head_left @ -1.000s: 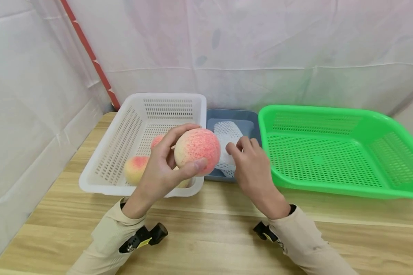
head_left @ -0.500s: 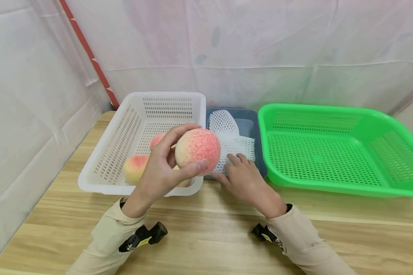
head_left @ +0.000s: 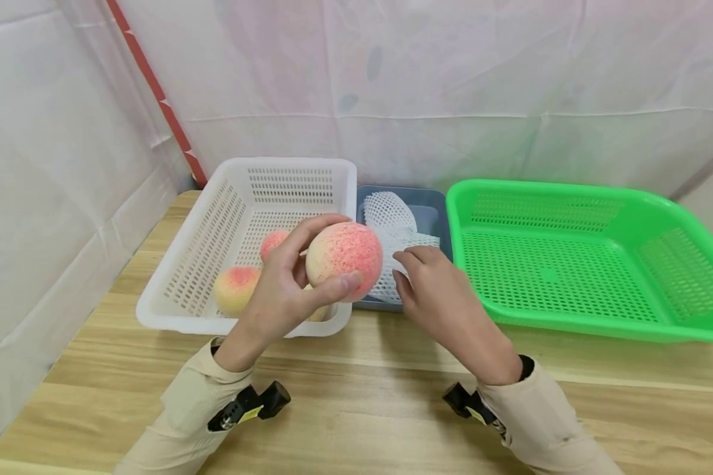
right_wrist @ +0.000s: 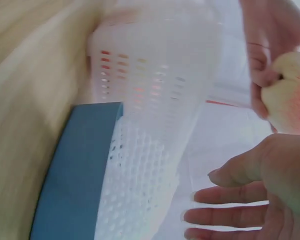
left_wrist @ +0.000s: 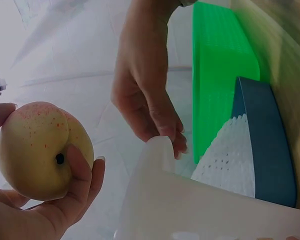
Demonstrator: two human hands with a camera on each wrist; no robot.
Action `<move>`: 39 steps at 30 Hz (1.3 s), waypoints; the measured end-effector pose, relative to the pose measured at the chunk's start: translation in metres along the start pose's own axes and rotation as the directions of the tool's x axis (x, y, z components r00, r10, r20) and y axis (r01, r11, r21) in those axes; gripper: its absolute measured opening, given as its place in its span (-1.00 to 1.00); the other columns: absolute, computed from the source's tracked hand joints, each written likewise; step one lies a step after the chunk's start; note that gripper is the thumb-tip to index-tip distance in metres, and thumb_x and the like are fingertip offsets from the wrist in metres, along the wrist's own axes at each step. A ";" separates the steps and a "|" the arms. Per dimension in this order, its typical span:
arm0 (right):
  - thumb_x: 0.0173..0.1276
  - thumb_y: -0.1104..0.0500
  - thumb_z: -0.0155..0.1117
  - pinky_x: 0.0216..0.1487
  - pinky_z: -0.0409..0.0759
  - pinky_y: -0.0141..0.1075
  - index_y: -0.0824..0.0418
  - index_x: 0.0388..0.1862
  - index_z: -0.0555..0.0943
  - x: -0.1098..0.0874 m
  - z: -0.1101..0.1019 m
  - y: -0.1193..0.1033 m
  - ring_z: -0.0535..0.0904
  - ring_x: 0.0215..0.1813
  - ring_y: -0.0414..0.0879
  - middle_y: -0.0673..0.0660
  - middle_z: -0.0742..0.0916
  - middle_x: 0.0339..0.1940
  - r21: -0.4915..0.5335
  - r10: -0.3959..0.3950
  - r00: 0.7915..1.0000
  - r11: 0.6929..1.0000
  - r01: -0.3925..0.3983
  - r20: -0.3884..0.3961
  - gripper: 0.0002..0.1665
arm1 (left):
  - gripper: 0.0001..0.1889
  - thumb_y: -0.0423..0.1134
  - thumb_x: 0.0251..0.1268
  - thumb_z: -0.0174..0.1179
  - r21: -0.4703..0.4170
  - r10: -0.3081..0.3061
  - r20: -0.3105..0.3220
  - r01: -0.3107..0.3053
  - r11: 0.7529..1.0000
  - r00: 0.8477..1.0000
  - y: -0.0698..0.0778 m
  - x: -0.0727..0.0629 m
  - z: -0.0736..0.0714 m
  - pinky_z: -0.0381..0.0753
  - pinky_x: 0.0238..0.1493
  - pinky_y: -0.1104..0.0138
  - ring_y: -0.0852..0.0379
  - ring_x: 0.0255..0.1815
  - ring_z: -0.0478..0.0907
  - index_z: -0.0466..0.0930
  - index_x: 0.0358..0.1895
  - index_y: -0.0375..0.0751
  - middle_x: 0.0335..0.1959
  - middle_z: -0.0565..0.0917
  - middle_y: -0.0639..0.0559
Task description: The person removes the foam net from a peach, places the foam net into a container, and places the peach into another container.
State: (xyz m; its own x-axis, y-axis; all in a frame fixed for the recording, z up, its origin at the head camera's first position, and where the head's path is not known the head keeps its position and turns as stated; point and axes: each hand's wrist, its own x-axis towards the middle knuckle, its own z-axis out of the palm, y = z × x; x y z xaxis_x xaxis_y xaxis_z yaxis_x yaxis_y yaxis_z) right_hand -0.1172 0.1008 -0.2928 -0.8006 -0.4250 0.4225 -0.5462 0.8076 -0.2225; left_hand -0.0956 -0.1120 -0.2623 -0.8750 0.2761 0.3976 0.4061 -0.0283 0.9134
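My left hand (head_left: 276,297) grips a pink and cream peach (head_left: 347,260) in front of the white basket's right rim. In the left wrist view, the peach (left_wrist: 37,150) shows a dark hole at its dimple, with fingers and thumb curled round it. My right hand (head_left: 436,287) hovers over the near part of a grey-blue tray (head_left: 430,198), holding nothing. Its fingers (right_wrist: 225,217) are extended in the right wrist view. White foam net sleeves (head_left: 389,211) lie in the tray, partly behind the peach and the right hand.
To the left stands a white perforated basket (head_left: 154,316) with several peaches, among them one yellow and pink peach (head_left: 234,290). A green perforated basket (head_left: 546,270) is right of the tray. All stand on a wooden table (head_left: 356,409), with a pale curtain (head_left: 451,79) behind.
My right hand came down onto the foam net sleeves, which spread out in the tray, then lifted and drew back slightly right. The left hand keeps the peach in nearly the same place.
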 end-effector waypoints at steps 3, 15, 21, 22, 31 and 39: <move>0.28 0.31 0.25 -0.09 0.61 0.00 0.39 -0.08 0.64 0.001 -0.005 0.001 0.61 0.00 0.17 0.27 0.71 -0.14 0.025 0.014 1.000 1.000 -0.013 -0.017 -0.75 | -0.38 -0.34 0.04 0.31 0.005 -0.004 -0.001 0.004 1.000 1.000 -0.001 0.000 0.000 0.64 -0.06 0.14 -0.03 0.04 0.52 0.39 0.26 -0.21 0.17 0.47 -0.08; 0.29 0.26 0.25 -0.18 0.63 0.02 0.38 -0.06 0.64 0.000 -0.011 0.005 0.63 0.00 0.16 0.27 0.71 -0.09 0.021 0.062 0.998 0.998 -0.062 -0.013 -0.71 | -0.38 -0.22 0.09 0.31 0.023 -0.012 0.004 0.012 1.000 1.000 -0.005 0.000 -0.003 0.61 -0.01 0.13 -0.01 0.09 0.48 0.38 0.27 -0.19 0.20 0.45 -0.05; 0.27 0.26 0.26 -0.18 0.63 0.01 0.37 -0.06 0.64 0.000 -0.011 0.004 0.63 -0.01 0.15 0.27 0.72 -0.09 0.022 0.077 0.997 0.997 -0.077 0.002 -0.71 | -0.38 -0.16 0.09 0.30 0.055 -0.008 0.002 0.008 0.998 1.000 -0.004 0.000 -0.004 0.61 -0.01 0.11 -0.02 0.08 0.48 0.38 0.28 -0.18 0.18 0.47 -0.05; 0.27 0.26 0.27 -0.19 0.63 0.00 0.37 -0.06 0.64 0.000 -0.011 0.004 0.63 -0.01 0.15 0.27 0.72 -0.10 0.019 0.076 0.997 0.997 -0.076 0.003 -0.71 | -0.38 -0.16 0.09 0.29 0.061 -0.009 0.001 0.009 0.998 1.000 -0.004 0.000 -0.004 0.61 -0.01 0.10 -0.02 0.08 0.48 0.38 0.28 -0.19 0.18 0.47 -0.06; 0.26 0.25 0.26 -0.23 0.63 -0.02 0.35 -0.06 0.65 0.000 -0.009 0.004 0.65 -0.05 0.13 0.24 0.73 -0.13 0.014 0.079 0.997 0.997 -0.079 0.017 -0.71 | -0.38 -0.08 0.08 0.06 0.131 -0.015 -0.031 0.019 0.991 0.999 -0.002 0.001 -0.002 0.61 -0.11 0.04 -0.07 0.04 0.47 0.34 0.31 -0.10 0.20 0.44 -0.03; 0.27 0.24 0.26 -0.25 0.63 -0.02 0.33 -0.06 0.66 0.000 -0.007 0.003 0.65 -0.06 0.12 0.24 0.73 -0.13 0.016 0.086 0.996 0.996 -0.086 0.028 -0.72 | -0.41 -0.13 0.10 0.07 0.088 -0.040 -0.010 0.041 0.995 0.999 0.000 0.000 -0.003 0.60 -0.09 0.05 -0.05 0.06 0.46 0.36 0.29 -0.08 0.21 0.43 0.01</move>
State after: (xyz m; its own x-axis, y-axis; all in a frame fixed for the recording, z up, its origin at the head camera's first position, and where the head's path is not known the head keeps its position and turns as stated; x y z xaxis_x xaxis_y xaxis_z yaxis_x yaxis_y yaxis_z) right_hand -0.1171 0.1066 -0.2871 -0.8511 -0.3656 0.3768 -0.4790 0.8347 -0.2719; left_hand -0.0964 -0.1152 -0.2619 -0.8933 0.2674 0.3612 0.3913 0.0674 0.9178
